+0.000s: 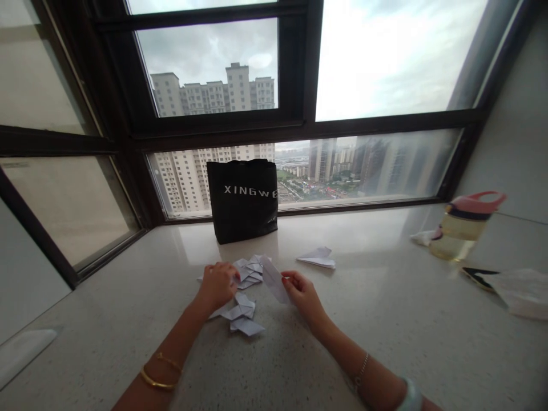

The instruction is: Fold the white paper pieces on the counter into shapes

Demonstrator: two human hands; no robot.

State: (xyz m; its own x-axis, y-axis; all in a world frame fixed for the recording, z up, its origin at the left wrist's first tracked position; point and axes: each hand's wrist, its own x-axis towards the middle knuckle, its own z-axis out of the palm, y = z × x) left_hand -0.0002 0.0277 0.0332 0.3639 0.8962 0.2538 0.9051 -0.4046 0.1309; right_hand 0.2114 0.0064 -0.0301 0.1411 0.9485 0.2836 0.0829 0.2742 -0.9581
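Observation:
My right hand (302,291) pinches a white sheet of paper (274,278) and holds it just above the pale stone counter (385,319). My left hand (217,284) is closed, resting on a heap of folded white paper pieces (245,297) that spreads from under it toward me. What its fingers grip is hidden. A single folded paper shape (317,258) lies apart to the right of the heap.
A black bag with white lettering (242,198) stands against the window behind the heap. At the right are a bottle with a pink lid (463,226), crumpled tissue (422,237), a dark flat object (477,275) and a white plastic bag (524,291).

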